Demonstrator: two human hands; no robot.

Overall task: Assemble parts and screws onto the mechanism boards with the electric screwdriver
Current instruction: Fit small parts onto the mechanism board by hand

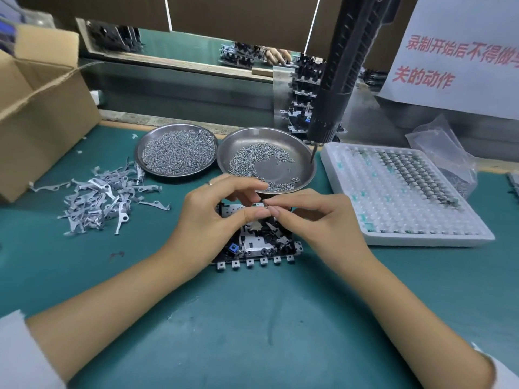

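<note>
Pinching small part [264,204] over mechanism board [257,244]

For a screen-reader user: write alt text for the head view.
Both hands, left hand and right hand, pinch a tiny part above a mechanism board on a green mat, beside two screw dishes; the electric screwdriver hangs unused.

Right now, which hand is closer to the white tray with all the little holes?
The right hand. It pinches a tiny part over the mechanism board, just beside the white tray. The left hand is on the board's far side from the tray.
</note>
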